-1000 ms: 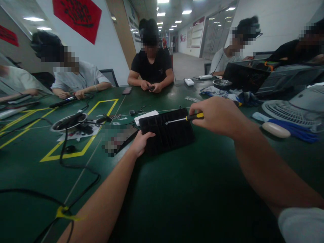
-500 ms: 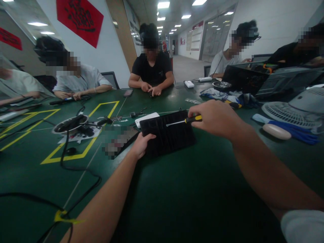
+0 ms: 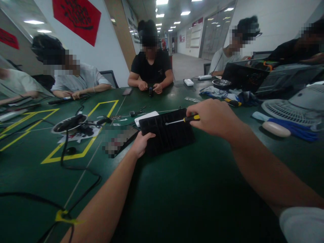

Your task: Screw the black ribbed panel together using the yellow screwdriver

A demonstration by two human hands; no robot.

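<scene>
A flat black rectangular panel (image 3: 169, 138), with ridges or slots across it, is tilted up above the green table (image 3: 192, 189). At its left edge my left hand (image 3: 141, 144) grips it, thumb on the near face. My right hand (image 3: 211, 116) is closed around the yellow and black handle of a screwdriver (image 3: 191, 118). Its metal shaft points left across the panel; whether the tip touches the surface I cannot tell. Just behind the panel's left corner lies a white flat piece (image 3: 145, 118). A dark flat object (image 3: 124, 140), partly blurred out, rests left of the panel.
Black cables (image 3: 83, 172) and a plate of dark parts (image 3: 69, 124) lie on the left. To the right are a fan (image 3: 291, 108), blue gloves (image 3: 301, 130), a pale oval object (image 3: 275, 129), another screwdriver (image 3: 233, 102) and a metal bowl (image 3: 221, 83). Several people sit around the table.
My hands, the panel and the screwdriver keep nearly the same pose, the view shifting slightly. Across the table, a person's hands have moved apart around a small dark object.
</scene>
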